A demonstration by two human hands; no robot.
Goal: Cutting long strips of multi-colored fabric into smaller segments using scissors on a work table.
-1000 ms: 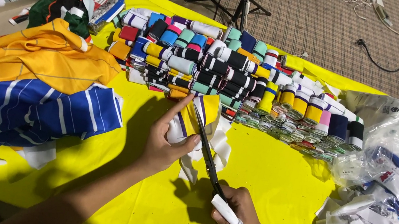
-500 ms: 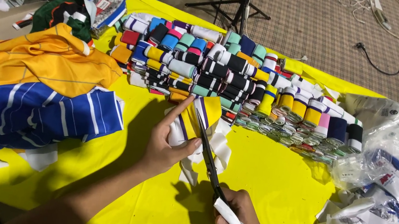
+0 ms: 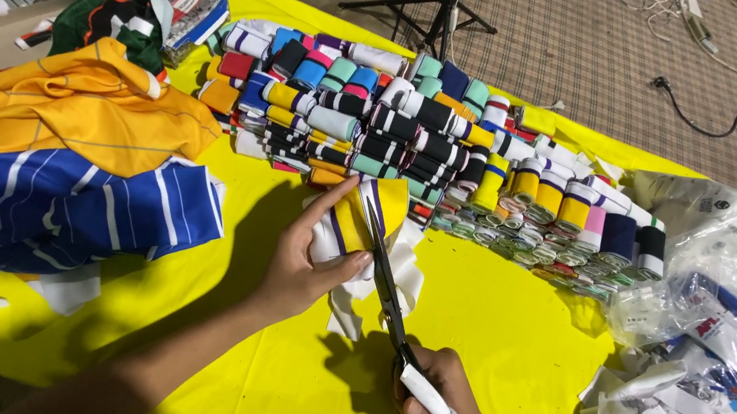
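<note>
My left hand (image 3: 303, 260) holds up a strip of yellow, white and purple ribbed fabric (image 3: 365, 221) above the yellow table cover (image 3: 502, 351). My right hand (image 3: 437, 404) grips the handles of dark scissors (image 3: 386, 286), which are padded with white cloth. The blades point away from me and lie against the strip's right edge, next to my left thumb. White ends of the strip hang down below my left hand.
A large stack of rolled striped fabric bands (image 3: 417, 137) in many colours lies behind my hands. A blue striped shirt (image 3: 70, 208) and a yellow shirt (image 3: 66, 102) are at left. Plastic bags and white scraps (image 3: 697, 397) pile up at right. A tripod (image 3: 445, 6) stands on the floor.
The hands, the strip and the scissors keep almost the same pose. The view has shifted slightly.
</note>
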